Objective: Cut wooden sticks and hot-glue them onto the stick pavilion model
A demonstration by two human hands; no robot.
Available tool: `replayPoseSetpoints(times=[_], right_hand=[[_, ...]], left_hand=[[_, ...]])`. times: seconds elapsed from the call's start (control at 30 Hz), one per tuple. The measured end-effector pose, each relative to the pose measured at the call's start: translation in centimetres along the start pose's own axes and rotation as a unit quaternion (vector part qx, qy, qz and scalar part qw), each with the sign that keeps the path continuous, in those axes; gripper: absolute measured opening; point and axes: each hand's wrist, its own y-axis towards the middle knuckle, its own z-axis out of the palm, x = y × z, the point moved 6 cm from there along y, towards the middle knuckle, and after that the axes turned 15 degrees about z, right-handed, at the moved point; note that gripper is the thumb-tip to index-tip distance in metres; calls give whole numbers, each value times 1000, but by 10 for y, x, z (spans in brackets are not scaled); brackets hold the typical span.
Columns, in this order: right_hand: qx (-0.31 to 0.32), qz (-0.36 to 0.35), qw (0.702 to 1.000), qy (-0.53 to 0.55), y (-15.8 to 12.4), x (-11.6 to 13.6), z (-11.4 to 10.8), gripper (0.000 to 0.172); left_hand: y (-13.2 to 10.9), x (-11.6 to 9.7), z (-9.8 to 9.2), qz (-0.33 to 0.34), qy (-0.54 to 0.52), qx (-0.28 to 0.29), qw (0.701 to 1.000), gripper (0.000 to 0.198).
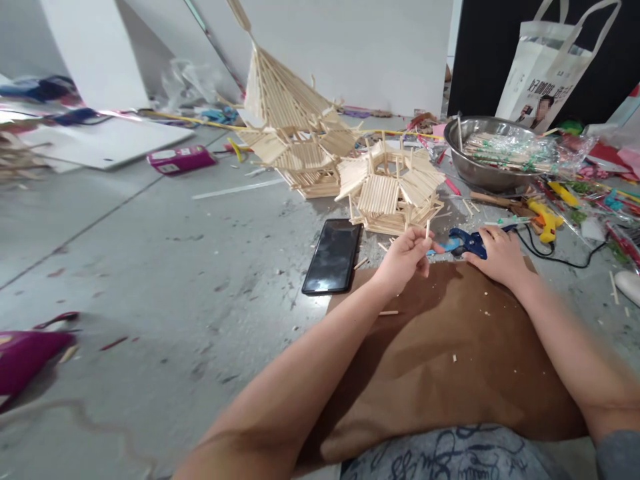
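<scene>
My left hand point(406, 261) pinches a short wooden stick point(427, 230) upright, just in front of a small hexagonal stick-built roof section point(390, 190). My right hand point(497, 255) rests closed over the handles of blue cutters point(463, 243) lying at the far edge of a brown cardboard sheet point(450, 353). Behind the roof section stands a taller pagoda-like model of sticks point(293, 127). A short stick piece point(389, 313) lies on the cardboard below my left wrist.
A black phone point(334, 256) lies on the grey floor left of the cardboard. A metal bowl point(480, 170) holds bundled sticks at the right, with a yellow glue gun point(547, 223), its black cord and colourful clutter beyond. A white bag point(550, 67) stands behind. A magenta object point(25, 357) lies far left.
</scene>
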Motion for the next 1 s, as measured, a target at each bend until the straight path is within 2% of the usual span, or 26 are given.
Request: replayPoseSetpoints(times=[0.17,0.27,0.43,0.83,1.0], right_hand=[[-53,-41,995,74,-2,1,-9,39],[-64,-52,993,82,-4,2,-8,31],[-71,-56,992,89,-6,3,-6,28],[-68,-61,992,90,-8,6,-6,26],[-67,-60,992,93,-7,7,-7,27]], left_hand=[[5,-4,-20,-8,-9,-123,992,30],[7,-7,-27,-10,-7,-157,987,30],[14,-9,-36,10,4,-176,984,29],[27,-5,-45,-23,-58,-177,982,25],[28,-6,-48,-10,-67,-182,981,22]])
